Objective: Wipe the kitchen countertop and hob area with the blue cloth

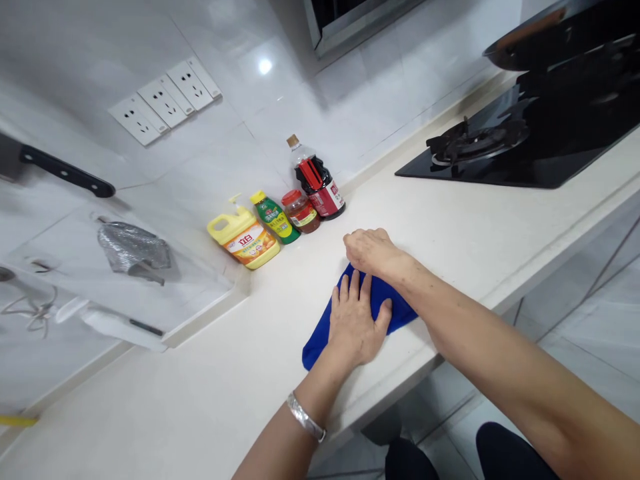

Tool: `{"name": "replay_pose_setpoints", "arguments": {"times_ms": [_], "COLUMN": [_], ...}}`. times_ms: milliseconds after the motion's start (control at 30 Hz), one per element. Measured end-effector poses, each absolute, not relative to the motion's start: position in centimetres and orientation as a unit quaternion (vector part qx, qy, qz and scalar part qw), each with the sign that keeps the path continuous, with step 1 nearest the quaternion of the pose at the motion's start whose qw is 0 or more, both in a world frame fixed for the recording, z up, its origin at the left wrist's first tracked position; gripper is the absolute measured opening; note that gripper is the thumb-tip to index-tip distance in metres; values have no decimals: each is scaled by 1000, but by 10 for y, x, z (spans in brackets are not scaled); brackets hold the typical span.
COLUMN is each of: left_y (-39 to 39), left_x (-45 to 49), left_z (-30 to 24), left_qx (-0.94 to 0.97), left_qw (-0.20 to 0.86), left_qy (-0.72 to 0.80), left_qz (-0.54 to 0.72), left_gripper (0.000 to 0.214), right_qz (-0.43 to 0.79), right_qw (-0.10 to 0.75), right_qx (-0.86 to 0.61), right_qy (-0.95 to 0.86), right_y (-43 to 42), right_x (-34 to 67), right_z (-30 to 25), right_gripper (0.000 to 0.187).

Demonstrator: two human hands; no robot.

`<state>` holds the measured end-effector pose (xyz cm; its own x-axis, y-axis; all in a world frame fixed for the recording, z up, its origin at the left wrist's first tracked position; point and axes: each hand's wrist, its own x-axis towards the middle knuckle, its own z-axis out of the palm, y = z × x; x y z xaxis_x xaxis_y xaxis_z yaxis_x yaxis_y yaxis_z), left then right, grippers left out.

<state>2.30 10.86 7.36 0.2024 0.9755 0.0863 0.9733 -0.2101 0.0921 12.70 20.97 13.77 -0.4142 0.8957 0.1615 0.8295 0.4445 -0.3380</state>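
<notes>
A blue cloth (327, 330) lies folded on the pale countertop (200, 400), close to its front edge. My left hand (354, 320) presses flat on top of it, fingers spread, a silver bracelet (305, 417) around the wrist. At the cloth's far end, my right hand (373, 252) is closed with its fingers curled under. The cloth comes out from beneath this hand, and its fingertips are hidden.
Along the wall stand a yellow detergent jug (245, 237), a green bottle (275, 217), a red-lidded jar (301, 212) and a dark sauce bottle (317, 180). A black gas stove (545, 147) is at the right. A black-handled knife (67, 172) hangs at the left.
</notes>
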Motion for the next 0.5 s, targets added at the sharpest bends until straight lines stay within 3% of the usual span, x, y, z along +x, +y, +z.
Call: {"name": "replay_pose_setpoints", "arguments": {"times_ms": [500], "left_y": [161], "left_x": [57], "left_z": [69], "left_qx": [824], "left_qw": [-29], "left_qy": [559], "left_qz": [83], "left_gripper": [56], "right_qz": [98], "right_qw": [119], "right_qx": [-495], "right_qy": [-855], "right_y": [212], "right_x": [121], "right_z": [134], "right_gripper": [33]}}
